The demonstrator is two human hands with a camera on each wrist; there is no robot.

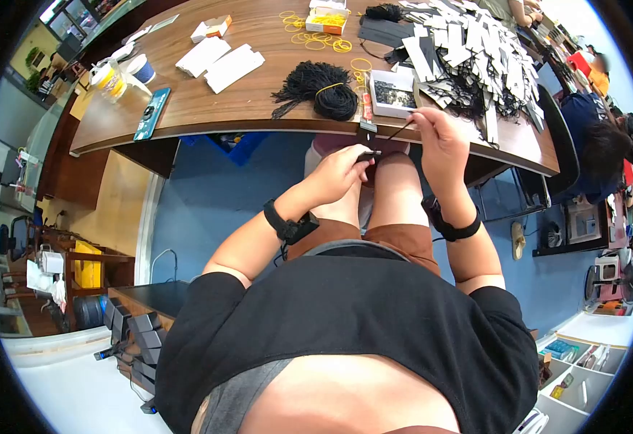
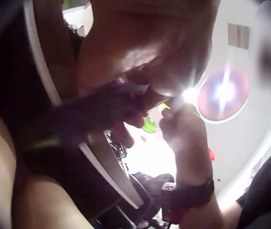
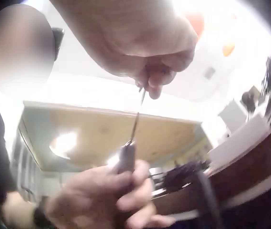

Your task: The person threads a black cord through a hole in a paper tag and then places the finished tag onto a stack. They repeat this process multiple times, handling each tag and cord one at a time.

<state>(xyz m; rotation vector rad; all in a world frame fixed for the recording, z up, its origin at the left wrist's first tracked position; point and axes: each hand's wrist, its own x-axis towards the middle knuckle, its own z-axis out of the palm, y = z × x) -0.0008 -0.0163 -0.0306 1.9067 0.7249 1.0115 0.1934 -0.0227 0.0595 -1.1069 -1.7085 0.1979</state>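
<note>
Just in front of the table edge, above the person's lap, my left hand (image 1: 337, 176) grips a small dark narrow piece (image 3: 127, 157). From its upper end a thin dark cord (image 3: 135, 128) runs up, pulled straight, to my right hand (image 1: 443, 141). The right thumb and fingertips pinch that cord, higher and to the right of the left hand in the head view. A small metal clamp-like fitting (image 1: 367, 127) sits at the table edge close to the left fingertips. In the left wrist view the held piece is dark and blurred by glare.
On the wooden table (image 1: 273, 119) lie a bundle of black cords (image 1: 320, 90), a white box of small dark parts (image 1: 394, 108) and a large heap of black and white tags (image 1: 468, 58). Yellow rubber bands (image 1: 320, 41), white stacks (image 1: 233, 67) and cups (image 1: 140, 69) stand farther left.
</note>
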